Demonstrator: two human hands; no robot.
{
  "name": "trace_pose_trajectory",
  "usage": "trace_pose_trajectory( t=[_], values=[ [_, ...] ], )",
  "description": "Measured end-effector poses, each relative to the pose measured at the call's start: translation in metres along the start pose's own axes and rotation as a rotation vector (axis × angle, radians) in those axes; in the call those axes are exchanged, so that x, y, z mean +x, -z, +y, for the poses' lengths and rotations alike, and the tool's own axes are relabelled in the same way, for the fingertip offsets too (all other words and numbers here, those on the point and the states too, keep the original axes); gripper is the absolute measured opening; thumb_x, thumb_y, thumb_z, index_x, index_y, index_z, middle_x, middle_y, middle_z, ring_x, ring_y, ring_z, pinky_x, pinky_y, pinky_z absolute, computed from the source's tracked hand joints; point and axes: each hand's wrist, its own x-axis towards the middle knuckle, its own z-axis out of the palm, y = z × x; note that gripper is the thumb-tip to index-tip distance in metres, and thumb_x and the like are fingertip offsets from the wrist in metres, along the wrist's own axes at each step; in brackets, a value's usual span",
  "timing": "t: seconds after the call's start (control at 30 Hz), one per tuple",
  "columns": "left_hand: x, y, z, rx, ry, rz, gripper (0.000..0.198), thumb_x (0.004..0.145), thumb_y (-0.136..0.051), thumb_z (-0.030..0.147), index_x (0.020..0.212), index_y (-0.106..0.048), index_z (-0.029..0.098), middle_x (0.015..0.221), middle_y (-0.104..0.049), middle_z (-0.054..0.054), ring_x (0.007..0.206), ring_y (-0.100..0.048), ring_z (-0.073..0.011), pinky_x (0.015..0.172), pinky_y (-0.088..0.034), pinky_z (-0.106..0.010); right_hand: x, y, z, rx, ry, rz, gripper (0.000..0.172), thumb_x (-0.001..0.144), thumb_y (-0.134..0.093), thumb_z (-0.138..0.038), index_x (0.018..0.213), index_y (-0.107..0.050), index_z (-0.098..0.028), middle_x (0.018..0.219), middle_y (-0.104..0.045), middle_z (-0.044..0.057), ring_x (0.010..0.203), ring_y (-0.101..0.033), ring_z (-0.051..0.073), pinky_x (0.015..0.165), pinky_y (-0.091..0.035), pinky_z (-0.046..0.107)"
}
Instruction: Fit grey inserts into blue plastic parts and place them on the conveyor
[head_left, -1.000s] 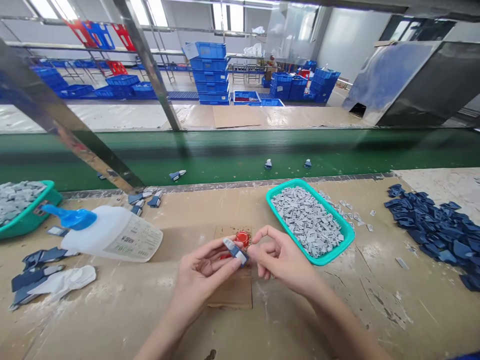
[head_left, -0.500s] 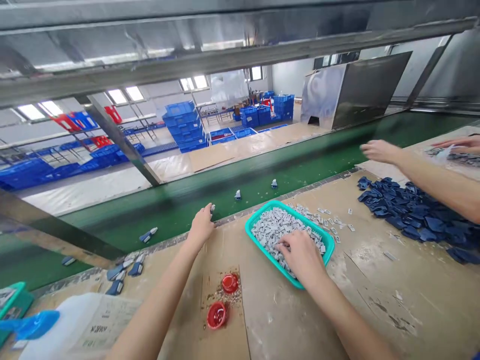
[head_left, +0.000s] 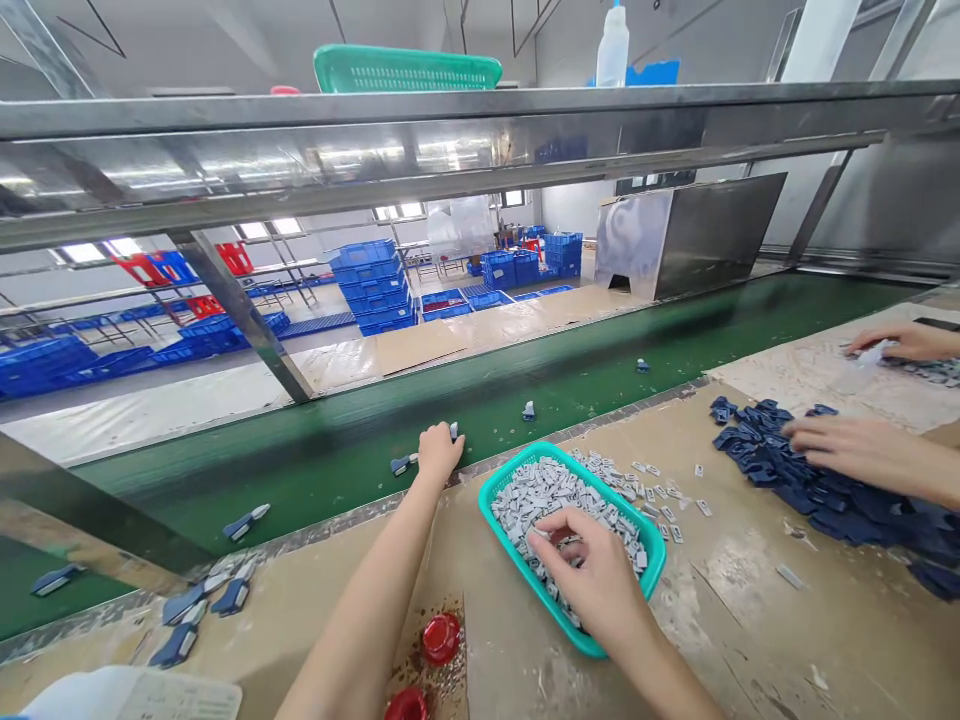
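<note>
My left hand (head_left: 441, 452) rests at the near edge of the green conveyor belt (head_left: 322, 470), its fingertips against a small blue-and-grey piece (head_left: 454, 431). Whether it grips that piece, I cannot tell. My right hand (head_left: 589, 570) sits inside a teal plastic tray (head_left: 611, 497), fingers apart among many small grey pieces (head_left: 540, 495). Nothing is visibly held there. Two red caps (head_left: 441, 638) lie on a stained cardboard sheet below my left forearm, one partly cut off by the frame's lower edge.
Blue-and-grey pieces (head_left: 244, 521) stand spaced along the belt, and more (head_left: 202, 610) lie at the table edge. A co-worker's hands (head_left: 862, 447) work over a pile of navy pieces (head_left: 810, 490). A steel rail (head_left: 375, 150) spans above the belt.
My hands have parted from the piece held together over the cardboard: the left has gone to the belt, the right into the tray. The view has tilted upward, and a co-worker's hands have appeared.
</note>
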Motion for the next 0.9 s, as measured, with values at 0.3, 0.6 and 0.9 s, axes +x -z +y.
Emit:
trace_pose_trajectory(
  t=[0.3, 0.6, 0.9],
  values=[
    [-0.106, 0.068, -0.022, -0.674, 0.054, -0.217, 0.033, 0.089, -0.048, 0.023, 0.118, -0.056, 0.010, 0.115, -0.064, -0.014, 0.104, -0.063, -0.0200, 0.093, -0.049, -0.032, -0.016, -0.005, -0.012, 0.388, -0.131, -0.217, 0.029, 0.074, -0.070, -0.042, 0.090, -0.071, -0.018, 0.069, -0.062, 0.003, 0.060, -0.054, 0.015, 0.054, -0.046, 0.027],
    [-0.264, 0.122, -0.065, -1.096, 0.247, -0.016, 0.032, 0.069, -0.075, 0.022, 0.098, -0.062, 0.020, 0.106, -0.070, -0.007, 0.100, -0.065, -0.0202, 0.090, -0.050, -0.028, -0.044, -0.051, 0.001, 0.285, -0.254, -0.310, 0.038, 0.070, -0.072, -0.045, 0.096, -0.066, -0.017, 0.067, -0.068, 0.003, 0.058, -0.060, 0.016, 0.054, -0.048, 0.027],
    [-0.280, 0.104, -0.075, -1.153, 0.350, 0.089, 0.036, 0.058, -0.082, 0.023, 0.087, -0.061, 0.016, 0.091, -0.074, -0.009, 0.088, -0.069, -0.0243, 0.085, -0.054, -0.036, -0.047, -0.082, 0.009, 0.206, -0.260, -0.309, 0.031, 0.071, -0.071, -0.046, 0.076, -0.067, -0.016, 0.069, -0.070, 0.007, 0.062, -0.062, 0.018, 0.058, -0.050, 0.029]
  ],
)
